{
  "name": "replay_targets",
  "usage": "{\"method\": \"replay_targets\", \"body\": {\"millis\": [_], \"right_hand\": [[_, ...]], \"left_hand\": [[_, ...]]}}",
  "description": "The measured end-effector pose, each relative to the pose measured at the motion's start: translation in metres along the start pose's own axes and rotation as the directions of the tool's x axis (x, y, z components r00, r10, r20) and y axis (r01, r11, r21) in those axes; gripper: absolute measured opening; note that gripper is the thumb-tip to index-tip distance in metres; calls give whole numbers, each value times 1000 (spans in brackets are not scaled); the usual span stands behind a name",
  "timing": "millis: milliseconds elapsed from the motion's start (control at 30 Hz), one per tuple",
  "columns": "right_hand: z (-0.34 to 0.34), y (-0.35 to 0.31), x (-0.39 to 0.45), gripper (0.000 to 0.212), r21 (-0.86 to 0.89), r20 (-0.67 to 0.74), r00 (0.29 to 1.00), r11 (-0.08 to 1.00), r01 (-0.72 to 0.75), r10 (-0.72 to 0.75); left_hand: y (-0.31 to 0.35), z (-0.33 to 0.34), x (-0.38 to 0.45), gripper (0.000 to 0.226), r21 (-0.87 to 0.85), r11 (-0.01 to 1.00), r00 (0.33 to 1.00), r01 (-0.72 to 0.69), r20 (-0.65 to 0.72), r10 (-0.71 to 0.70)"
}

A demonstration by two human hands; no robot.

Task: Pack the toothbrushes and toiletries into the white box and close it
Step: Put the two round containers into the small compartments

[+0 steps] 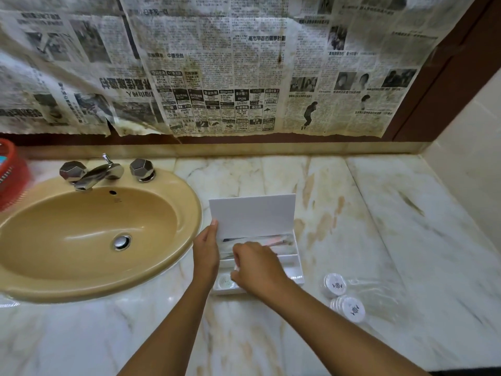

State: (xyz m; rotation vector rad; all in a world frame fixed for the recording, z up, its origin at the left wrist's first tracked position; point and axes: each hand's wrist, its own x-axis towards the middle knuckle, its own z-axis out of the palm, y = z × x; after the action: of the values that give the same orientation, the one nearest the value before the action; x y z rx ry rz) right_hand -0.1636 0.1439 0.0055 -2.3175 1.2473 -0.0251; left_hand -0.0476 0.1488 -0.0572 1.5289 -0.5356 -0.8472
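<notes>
Right hand (253,264) is down inside the white box (294,275), fingers curled over the front compartments, seemingly pressing or placing a small item there; what it grips, if anything, I cannot tell, the knuckles hide it. Left hand (207,253) is clamped on the box's left edge, thumb up against the raised lid (252,213), steadying it and keeping the lid upright. Behind the right hand, the toothbrushes (273,241) lie lengthwise in the rear compartment, and one round pot (225,281) sits in the front left corner. So we're mid-packing: brushes in, small toiletries going in one by one.

Out on the marble worktop (379,213), two round toiletry pots (336,284) wait near the box's right side, next to clear wrapping. The beige sink (89,234) sits just to the left. By my reading, the next move calls for the right hand to come out, fetch those pots and seat them in the free front compartments; only then can the lid fold down.
</notes>
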Motion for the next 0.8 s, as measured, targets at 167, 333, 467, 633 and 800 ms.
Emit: {"method": "replay_targets", "body": {"millis": [167, 333, 467, 633, 800], "right_hand": [[32, -11, 14, 14, -59, 61, 998, 998, -10, 14], [47, -11, 26, 14, -33, 59, 998, 999, -24, 26], [47, -6, 27, 15, -29, 87, 996, 999, -32, 35], [51, -6, 28, 14, 37, 144, 989, 999, -40, 34], [52, -6, 27, 16, 63, 144, 989, 998, -29, 19]], "left_hand": [[-6, -2, 5, 30, -10, 999, 999, 39, 12, -39], [-6, -3, 6, 31, -28, 998, 998, 65, 14, -64], [-8, -3, 7, 30, -41, 996, 996, 83, 19, -82], [-13, -4, 10, 31, -45, 996, 997, 74, 24, -73], [-12, -4, 9, 30, -52, 996, 997, 79, 24, -77]]}}
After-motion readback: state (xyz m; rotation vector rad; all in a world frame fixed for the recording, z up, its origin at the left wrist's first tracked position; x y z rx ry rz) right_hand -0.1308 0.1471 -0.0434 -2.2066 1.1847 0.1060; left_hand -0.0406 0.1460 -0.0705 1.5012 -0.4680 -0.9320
